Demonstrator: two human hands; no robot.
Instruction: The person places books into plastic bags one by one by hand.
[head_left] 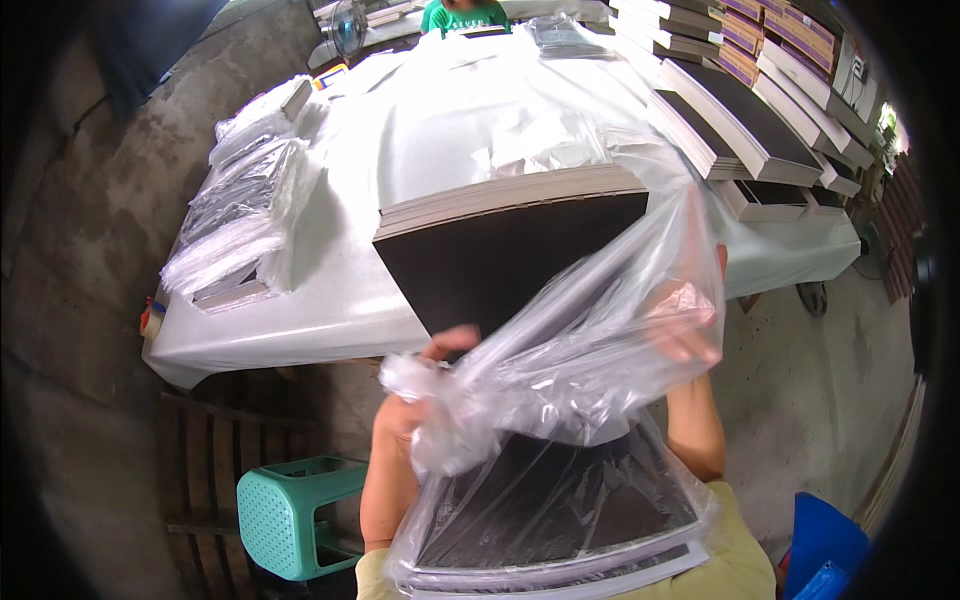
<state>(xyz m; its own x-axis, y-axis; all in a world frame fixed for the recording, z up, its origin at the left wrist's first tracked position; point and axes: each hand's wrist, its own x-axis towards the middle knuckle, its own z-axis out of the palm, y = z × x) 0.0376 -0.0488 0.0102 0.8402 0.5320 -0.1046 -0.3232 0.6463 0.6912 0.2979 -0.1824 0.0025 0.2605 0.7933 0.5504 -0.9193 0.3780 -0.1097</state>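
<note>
A clear plastic bag (570, 370) stretches between my hands in front of my body. My left hand (410, 400) is closed on its bunched end, the fingers partly blurred. My right hand (685, 315) shows through the thin plastic at the bag's other end, its fingers looking spread apart, though blurred. Just beyond the bag, a thick stack of sheets with a black top (500, 255) and pale edges lies at the table's near edge, partly covered by the plastic. Below my hands, against my body, is another black-topped stack (560, 500) inside clear plastic.
Plastic-wrapped stacks (240, 210) stand on the white-covered table (350, 320) at the left. Black-topped stacks (745, 120) and cartons (800, 40) fill the right back. A person in a green shirt (465, 15) is at the far end. A green stool (290, 520) stands lower left.
</note>
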